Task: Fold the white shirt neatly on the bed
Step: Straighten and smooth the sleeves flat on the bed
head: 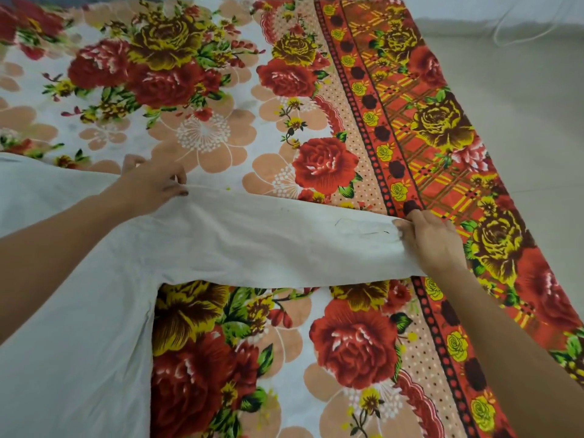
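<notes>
The white shirt [79, 327] lies spread on the bed, its body filling the lower left. One long sleeve [268, 238] stretches flat to the right across the flowered bedsheet [347, 343]. My left hand [151, 184] pinches the shirt's upper edge where the sleeve meets the shoulder. My right hand [429, 241] grips the sleeve's cuff end and holds the sleeve taut. The shirt's left part runs out of view.
The bedsheet's red and orange patterned border [442, 137] marks the bed's right edge. Beyond it is a pale floor [521, 105], with a thin white cord [518, 33] at the top right.
</notes>
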